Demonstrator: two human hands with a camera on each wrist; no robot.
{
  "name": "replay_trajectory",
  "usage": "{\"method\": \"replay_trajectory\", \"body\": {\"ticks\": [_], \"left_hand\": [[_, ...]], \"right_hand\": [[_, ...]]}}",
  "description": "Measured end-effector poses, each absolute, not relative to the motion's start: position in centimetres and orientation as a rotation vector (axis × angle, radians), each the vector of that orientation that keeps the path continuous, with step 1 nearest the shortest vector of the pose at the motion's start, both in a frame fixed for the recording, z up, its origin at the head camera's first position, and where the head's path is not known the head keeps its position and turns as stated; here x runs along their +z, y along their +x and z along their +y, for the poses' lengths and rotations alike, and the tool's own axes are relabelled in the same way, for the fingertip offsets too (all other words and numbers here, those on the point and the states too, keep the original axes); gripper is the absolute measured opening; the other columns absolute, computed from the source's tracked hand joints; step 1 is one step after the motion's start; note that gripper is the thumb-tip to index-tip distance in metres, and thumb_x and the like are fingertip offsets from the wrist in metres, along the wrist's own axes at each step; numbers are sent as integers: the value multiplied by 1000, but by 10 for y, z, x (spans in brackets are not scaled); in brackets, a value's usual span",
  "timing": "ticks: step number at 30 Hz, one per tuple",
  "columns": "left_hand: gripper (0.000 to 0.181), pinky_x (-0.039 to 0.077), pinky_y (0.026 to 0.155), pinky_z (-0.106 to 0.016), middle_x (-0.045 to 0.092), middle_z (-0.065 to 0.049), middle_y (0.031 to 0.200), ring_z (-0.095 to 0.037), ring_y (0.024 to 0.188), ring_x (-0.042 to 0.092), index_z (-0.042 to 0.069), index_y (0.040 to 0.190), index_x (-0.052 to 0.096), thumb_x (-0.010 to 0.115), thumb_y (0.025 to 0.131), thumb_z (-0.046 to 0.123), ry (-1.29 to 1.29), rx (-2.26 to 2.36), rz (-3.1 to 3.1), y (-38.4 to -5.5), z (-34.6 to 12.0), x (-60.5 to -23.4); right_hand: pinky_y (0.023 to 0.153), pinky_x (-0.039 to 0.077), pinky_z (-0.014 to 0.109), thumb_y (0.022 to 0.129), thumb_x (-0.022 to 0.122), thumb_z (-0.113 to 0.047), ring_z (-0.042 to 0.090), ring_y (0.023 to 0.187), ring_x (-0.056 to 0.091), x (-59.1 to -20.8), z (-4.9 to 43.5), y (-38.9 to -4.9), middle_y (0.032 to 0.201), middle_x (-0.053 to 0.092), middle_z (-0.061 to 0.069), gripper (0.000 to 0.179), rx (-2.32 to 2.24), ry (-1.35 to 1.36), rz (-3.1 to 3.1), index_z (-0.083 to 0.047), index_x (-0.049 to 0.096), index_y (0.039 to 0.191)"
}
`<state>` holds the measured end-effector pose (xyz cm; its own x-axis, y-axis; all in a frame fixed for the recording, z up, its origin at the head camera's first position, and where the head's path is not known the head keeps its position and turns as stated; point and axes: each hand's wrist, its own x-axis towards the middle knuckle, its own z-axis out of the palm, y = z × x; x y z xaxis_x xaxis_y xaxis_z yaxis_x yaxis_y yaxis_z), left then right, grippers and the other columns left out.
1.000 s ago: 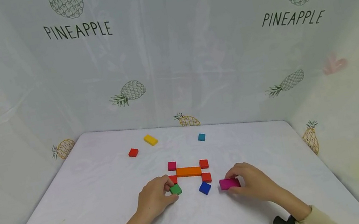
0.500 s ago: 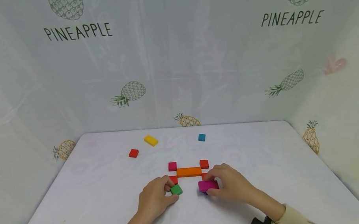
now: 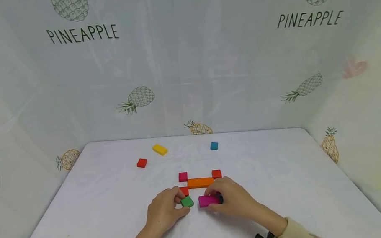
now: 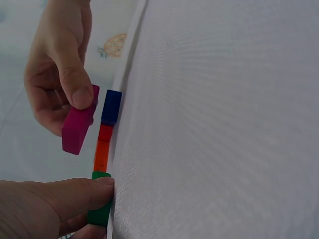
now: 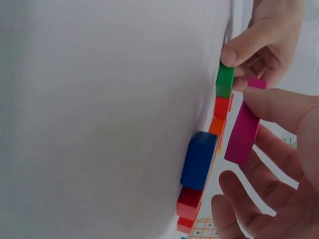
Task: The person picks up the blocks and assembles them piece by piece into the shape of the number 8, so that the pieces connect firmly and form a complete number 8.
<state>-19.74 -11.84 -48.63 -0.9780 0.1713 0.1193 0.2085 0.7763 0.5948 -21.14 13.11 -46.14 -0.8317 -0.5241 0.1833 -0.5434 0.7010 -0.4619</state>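
Note:
In the head view my left hand (image 3: 164,209) pinches a green block (image 3: 187,201) on the table, at the near side of a red block (image 3: 184,191). My right hand (image 3: 233,198) holds a longer magenta block (image 3: 208,200) between thumb and fingers, its free end pointing toward the green block. Both wrist views show this magenta block raised off the tabletop. Beneath the right hand sits a blue block (image 5: 198,159), mostly covered in the head view. Beyond the hands lies an orange bar (image 3: 200,182) between small blocks at its ends.
A pink block (image 3: 183,177) and a red block (image 3: 217,174) stand at the bar's far corners. Farther back lie a red block (image 3: 142,163), a yellow block (image 3: 159,149) and a teal block (image 3: 214,146). Pineapple-print sheeting (image 3: 179,53) hangs around the white table (image 3: 114,209).
My right hand has carried the magenta block leftward, over the blue block and closer to the green one. My left hand has stayed in place on the green block.

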Motion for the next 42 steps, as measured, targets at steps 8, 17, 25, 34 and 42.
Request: {"method": "replay_trajectory", "body": {"ticks": [8, 17, 25, 34, 42], "left_hand": [[31, 46, 63, -31, 61, 7, 83, -12, 76, 52, 22, 97, 69, 95, 79, 27, -314, -974, -2915, -198, -117, -487], [31, 45, 63, -31, 60, 8, 83, -11, 76, 52, 22, 95, 69, 94, 79, 26, -310, -957, -2906, -197, -118, -487], [31, 47, 64, -32, 61, 8, 84, -11, 77, 53, 22, 96, 69, 95, 79, 27, -311, -962, -2914, -199, -119, -488], [31, 47, 64, -32, 61, 7, 84, -12, 77, 53, 22, 96, 69, 94, 79, 27, -307, -982, -2919, -197, -119, -486], [31, 46, 63, -31, 61, 7, 83, -11, 75, 52, 22, 96, 68, 94, 79, 27, -308, -976, -2917, -197, -118, -486]], "right_hand": [[88, 57, 32, 85, 91, -28, 12, 105, 57, -467, 123, -211, 98, 67, -14, 24, 790, 899, -2862, -23, 78, 105], [85, 56, 28, 85, 92, -32, 10, 102, 57, -469, 116, -209, 95, 67, -15, 26, 797, 908, -2862, -23, 78, 105], [79, 53, 26, 83, 93, -32, 9, 96, 57, -471, 114, -210, 89, 67, -15, 25, 780, 935, -2850, -23, 78, 102], [75, 46, 26, 82, 93, -34, 8, 90, 54, -471, 110, -208, 86, 68, -15, 27, 672, 920, -2888, -22, 78, 102], [74, 43, 27, 82, 93, -33, 7, 86, 52, -473, 109, -209, 86, 69, -15, 26, 630, 917, -2888, -22, 78, 100]]}}
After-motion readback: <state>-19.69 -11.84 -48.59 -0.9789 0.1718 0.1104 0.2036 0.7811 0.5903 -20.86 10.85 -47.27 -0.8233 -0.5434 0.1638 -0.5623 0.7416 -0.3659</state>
